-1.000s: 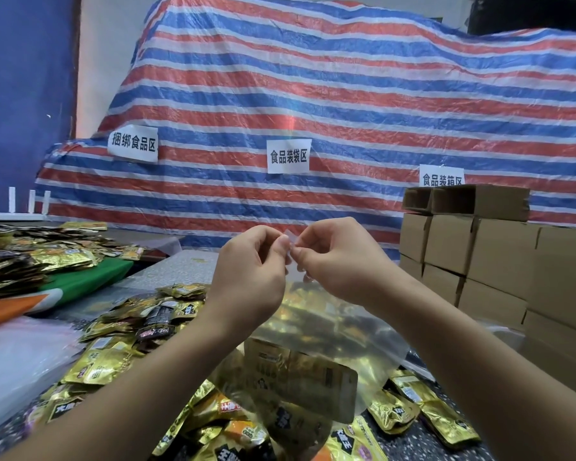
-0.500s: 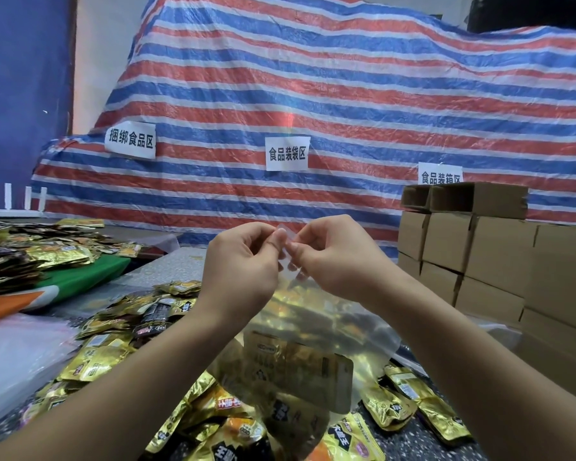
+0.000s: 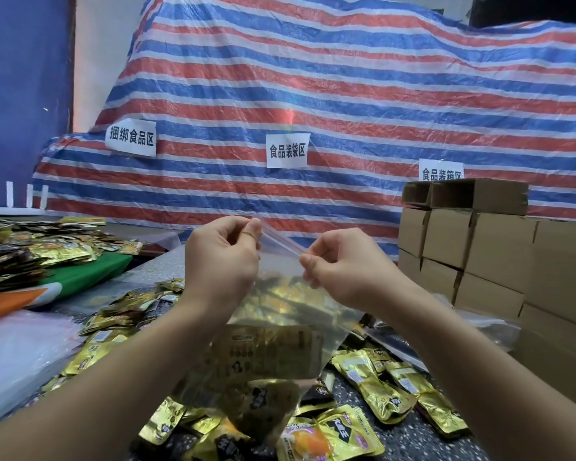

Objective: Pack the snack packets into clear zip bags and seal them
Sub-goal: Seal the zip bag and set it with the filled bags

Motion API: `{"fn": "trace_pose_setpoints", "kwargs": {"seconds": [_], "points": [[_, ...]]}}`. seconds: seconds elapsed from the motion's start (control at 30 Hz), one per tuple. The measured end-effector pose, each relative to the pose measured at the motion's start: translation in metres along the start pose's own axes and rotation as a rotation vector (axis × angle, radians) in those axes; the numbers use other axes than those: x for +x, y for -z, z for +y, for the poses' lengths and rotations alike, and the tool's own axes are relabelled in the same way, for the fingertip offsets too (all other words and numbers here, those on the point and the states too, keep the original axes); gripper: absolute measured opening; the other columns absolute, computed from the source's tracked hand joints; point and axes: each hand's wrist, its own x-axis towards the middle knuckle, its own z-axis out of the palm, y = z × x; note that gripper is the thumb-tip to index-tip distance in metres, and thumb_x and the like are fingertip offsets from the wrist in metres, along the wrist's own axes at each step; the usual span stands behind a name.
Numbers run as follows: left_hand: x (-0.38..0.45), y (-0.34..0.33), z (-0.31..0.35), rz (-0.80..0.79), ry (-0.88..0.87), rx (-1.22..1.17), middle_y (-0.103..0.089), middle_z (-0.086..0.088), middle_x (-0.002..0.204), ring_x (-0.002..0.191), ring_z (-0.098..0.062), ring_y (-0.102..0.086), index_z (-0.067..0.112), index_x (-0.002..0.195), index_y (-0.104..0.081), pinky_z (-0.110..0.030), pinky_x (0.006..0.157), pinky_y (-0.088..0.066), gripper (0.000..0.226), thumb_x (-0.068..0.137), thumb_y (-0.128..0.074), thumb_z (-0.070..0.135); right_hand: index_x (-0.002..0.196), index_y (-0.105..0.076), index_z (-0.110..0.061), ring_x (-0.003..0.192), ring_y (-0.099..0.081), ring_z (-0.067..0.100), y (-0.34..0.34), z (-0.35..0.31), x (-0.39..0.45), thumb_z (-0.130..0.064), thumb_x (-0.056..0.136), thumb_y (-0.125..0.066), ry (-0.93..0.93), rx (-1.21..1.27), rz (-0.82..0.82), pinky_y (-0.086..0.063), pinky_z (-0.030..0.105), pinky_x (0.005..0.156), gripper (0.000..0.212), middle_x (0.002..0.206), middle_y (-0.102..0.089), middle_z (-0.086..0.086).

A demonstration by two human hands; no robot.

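A clear zip bag (image 3: 280, 331) with gold snack packets inside hangs in the air above the table. My left hand (image 3: 222, 261) pinches the left end of its red zip strip (image 3: 281, 241). The right end of that strip is pinched by my right hand (image 3: 341, 266). The strip runs taut between the two hands. Loose gold snack packets (image 3: 376, 384) lie scattered on the dark speckled table (image 3: 413, 440) below the bag.
Stacked cardboard boxes (image 3: 479, 257) stand at the right. More packets (image 3: 30, 251) are heaped on a green cloth at the left, and clear plastic bags (image 3: 17, 357) lie at the near left. A striped tarp (image 3: 313, 94) with paper labels rises behind the table.
My hands were pinching the top of the bag close together. They have moved apart along the zip strip, the left hand leftwards and the right hand rightwards.
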Motion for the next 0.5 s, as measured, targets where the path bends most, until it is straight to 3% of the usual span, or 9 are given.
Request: {"fn": "trace_pose_setpoints", "kwargs": {"seconds": [0.2,0.5], "points": [[0.009,0.008,-0.006,0.002,0.037,-0.003,-0.066,0.000,0.062,0.054,-0.008,-0.056,0.019,0.073,-0.070,-0.037,0.055,-0.052,0.026,0.096,-0.062,0.029,0.082,-0.068,-0.020,0.079,-0.070,0.015,0.004,0.014,-0.006,-0.028,0.098,-0.062,-0.018,-0.022,-0.005,-0.058,0.043,0.082,0.018,0.077,-0.073,-0.004],[0.018,0.015,-0.016,-0.001,0.048,-0.009,-0.066,0.005,0.064,0.062,-0.012,-0.060,0.021,0.075,-0.071,-0.038,0.067,-0.054,0.025,0.095,-0.063,0.031,0.084,-0.066,-0.024,0.068,-0.060,0.008,0.007,0.032,-0.016,-0.034,0.097,-0.062,0.027,-0.183,0.019,-0.050,0.028,0.060,0.017,0.076,-0.066,-0.008]]}}
